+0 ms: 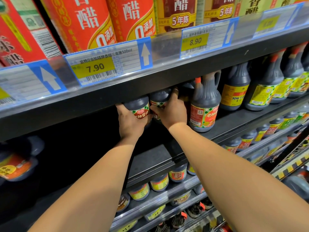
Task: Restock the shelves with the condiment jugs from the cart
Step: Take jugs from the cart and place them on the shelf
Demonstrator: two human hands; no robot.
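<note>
Two hands, three jugs here: left hand (132, 122) wrapped round one soy jug (138, 106), right hand (172, 113) clamped on a second jug (159, 97) at its 2 o'clock, third jug (204, 104) standing at 3 o'clock on the black store shelf (237, 117).

Two jugs (139, 107) (159, 99) sit side by side on the shelf (242, 118), left of another jug (204, 104).
</note>
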